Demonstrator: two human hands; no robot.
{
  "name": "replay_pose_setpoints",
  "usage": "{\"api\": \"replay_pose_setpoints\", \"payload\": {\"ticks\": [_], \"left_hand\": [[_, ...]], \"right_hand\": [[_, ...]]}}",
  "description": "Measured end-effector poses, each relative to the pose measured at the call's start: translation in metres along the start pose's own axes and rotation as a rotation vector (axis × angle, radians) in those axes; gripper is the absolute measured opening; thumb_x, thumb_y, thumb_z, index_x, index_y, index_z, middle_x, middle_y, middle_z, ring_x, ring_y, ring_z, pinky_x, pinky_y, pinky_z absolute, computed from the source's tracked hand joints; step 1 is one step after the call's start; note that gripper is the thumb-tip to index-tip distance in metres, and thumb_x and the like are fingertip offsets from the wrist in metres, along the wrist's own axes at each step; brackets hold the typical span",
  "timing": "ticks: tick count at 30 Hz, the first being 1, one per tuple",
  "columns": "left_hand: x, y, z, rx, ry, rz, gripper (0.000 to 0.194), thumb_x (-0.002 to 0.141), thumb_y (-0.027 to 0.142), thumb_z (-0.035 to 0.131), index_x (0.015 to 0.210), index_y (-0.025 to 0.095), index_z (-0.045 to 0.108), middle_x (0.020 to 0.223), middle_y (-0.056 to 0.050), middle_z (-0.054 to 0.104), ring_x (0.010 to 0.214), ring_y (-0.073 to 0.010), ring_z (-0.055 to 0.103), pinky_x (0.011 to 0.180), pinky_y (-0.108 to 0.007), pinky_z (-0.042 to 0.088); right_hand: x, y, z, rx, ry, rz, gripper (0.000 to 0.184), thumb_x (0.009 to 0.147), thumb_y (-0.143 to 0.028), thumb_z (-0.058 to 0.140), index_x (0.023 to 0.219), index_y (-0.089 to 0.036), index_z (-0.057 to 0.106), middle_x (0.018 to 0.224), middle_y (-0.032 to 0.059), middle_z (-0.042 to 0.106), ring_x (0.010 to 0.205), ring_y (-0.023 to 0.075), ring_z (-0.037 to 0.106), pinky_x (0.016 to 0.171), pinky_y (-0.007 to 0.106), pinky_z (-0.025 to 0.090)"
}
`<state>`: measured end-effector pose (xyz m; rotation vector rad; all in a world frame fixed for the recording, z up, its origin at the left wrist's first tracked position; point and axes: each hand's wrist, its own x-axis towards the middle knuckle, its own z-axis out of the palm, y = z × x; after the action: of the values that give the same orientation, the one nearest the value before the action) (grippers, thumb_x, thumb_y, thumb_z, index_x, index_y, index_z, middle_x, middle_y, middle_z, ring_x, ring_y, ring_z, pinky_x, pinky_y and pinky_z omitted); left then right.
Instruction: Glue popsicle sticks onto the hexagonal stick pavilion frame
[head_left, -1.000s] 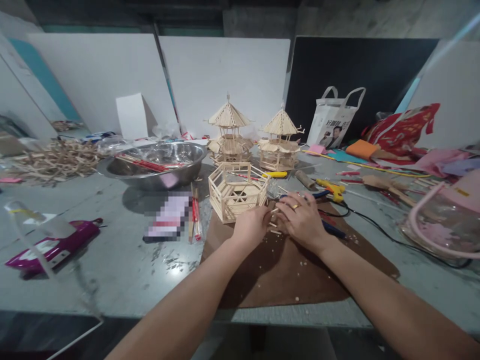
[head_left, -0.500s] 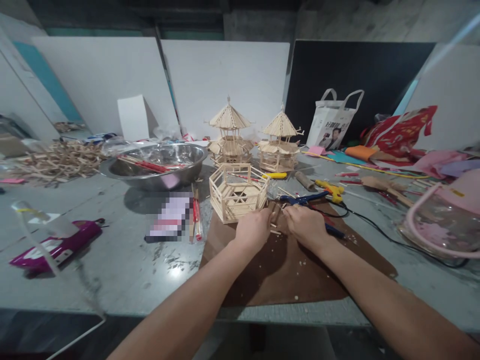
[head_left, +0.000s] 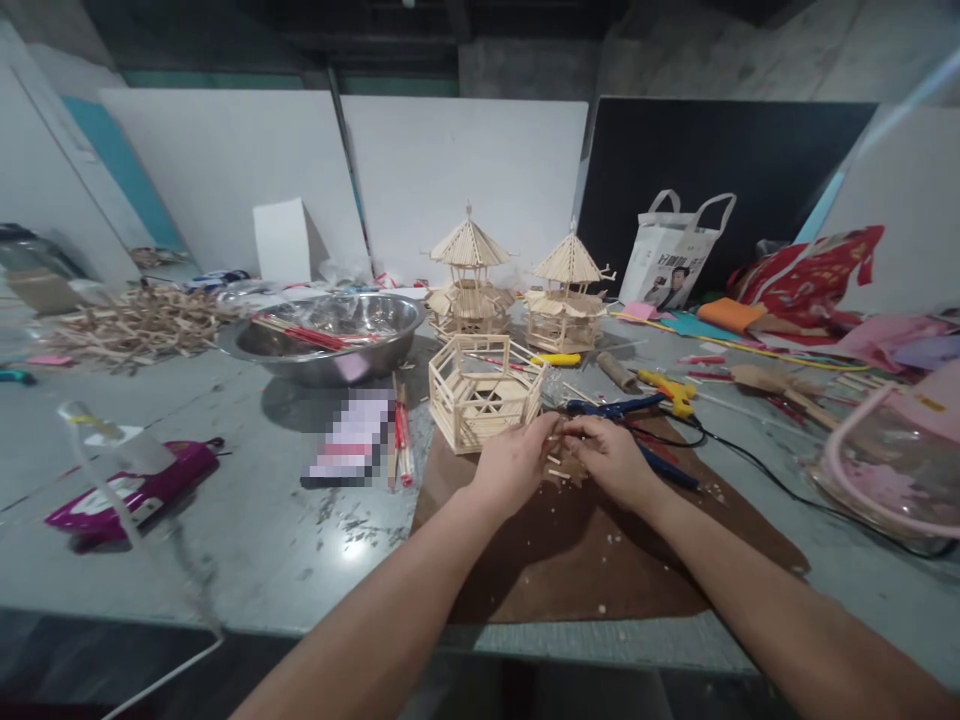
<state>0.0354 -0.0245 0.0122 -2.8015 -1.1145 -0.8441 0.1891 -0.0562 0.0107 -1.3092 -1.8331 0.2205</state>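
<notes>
My left hand [head_left: 517,465] and my right hand [head_left: 611,455] nearly meet at the fingertips above a brown mat [head_left: 540,580]. Both have thumb and fingers pinched together, on something too small and too covered to make out. Short bits of wooden stick [head_left: 556,474] lie just below the fingers. Left of my left hand stands an open six-sided frame of pale wooden sticks [head_left: 487,437], with railed sides and a hole in its floor. A tool with blue handles [head_left: 626,407] lies behind my right hand, beside a yellow glue gun [head_left: 675,392] with a black cord.
Two stick-built pavilions [head_left: 470,245] stand behind the frame. A steel basin [head_left: 352,372] with red-wrapped sticks is at the left, near a heap of wood strips [head_left: 142,325]. A purple power strip [head_left: 169,478] lies front left. A pink-rimmed clear container [head_left: 885,490] sits at the right.
My fingertips have come closer together and lifted slightly from the mat, with the fingers bent into pinches. The whole view has shifted a little; the stick frame stays in place.
</notes>
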Motion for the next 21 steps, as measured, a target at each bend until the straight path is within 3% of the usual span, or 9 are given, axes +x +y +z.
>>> {"api": "replay_pose_setpoints", "payload": {"ticks": [5,8,14,18,21], "left_hand": [[0.001,0.003,-0.013,0.089,0.068,0.082,0.019,0.083,0.020,0.040,0.090,0.016,0.057,0.075,-0.003,0.064,0.070,-0.0161,0.054,0.067,-0.028,0.040],[0.003,0.001,-0.029,0.112,0.123,0.089,0.022,0.084,0.021,0.039,0.077,0.017,0.059,0.073,-0.003,0.063,0.072,-0.0153,0.050,0.074,-0.029,0.038],[0.008,-0.020,-0.054,0.150,0.214,0.054,0.020,0.080,0.033,0.047,0.076,0.024,0.064,0.089,-0.001,0.063,0.089,-0.0191,0.046,0.082,-0.036,0.030],[0.008,-0.038,-0.066,0.156,0.218,0.055,0.019,0.079,0.033,0.048,0.073,0.027,0.065,0.097,0.000,0.061,0.099,-0.0196,0.044,0.088,-0.037,0.026],[0.002,-0.053,-0.070,0.144,0.262,0.034,0.016,0.076,0.035,0.053,0.086,0.027,0.064,0.109,-0.002,0.056,0.109,-0.0212,0.039,0.092,-0.038,0.025]], "right_hand": [[0.002,-0.001,-0.008,0.071,0.006,0.108,0.017,0.075,-0.028,0.049,0.078,-0.017,0.061,0.078,0.0035,0.066,0.075,0.0164,0.058,0.070,0.028,0.043],[0.009,0.001,-0.019,0.092,0.028,0.151,0.017,0.074,-0.031,0.051,0.076,-0.017,0.060,0.073,0.0024,0.064,0.072,0.0164,0.058,0.068,0.029,0.043],[0.031,-0.010,-0.030,0.046,-0.003,-0.092,0.010,0.072,-0.027,0.054,0.072,-0.018,0.060,0.077,0.0038,0.063,0.078,0.0178,0.057,0.074,0.032,0.042],[0.047,-0.020,-0.019,0.032,-0.005,-0.194,0.010,0.074,-0.025,0.053,0.071,-0.018,0.059,0.079,0.0040,0.063,0.080,0.0172,0.056,0.076,0.032,0.040],[0.058,-0.018,-0.008,0.031,-0.007,-0.217,0.010,0.075,-0.025,0.052,0.072,-0.018,0.059,0.082,0.0044,0.063,0.082,0.0170,0.055,0.078,0.033,0.039]]}}
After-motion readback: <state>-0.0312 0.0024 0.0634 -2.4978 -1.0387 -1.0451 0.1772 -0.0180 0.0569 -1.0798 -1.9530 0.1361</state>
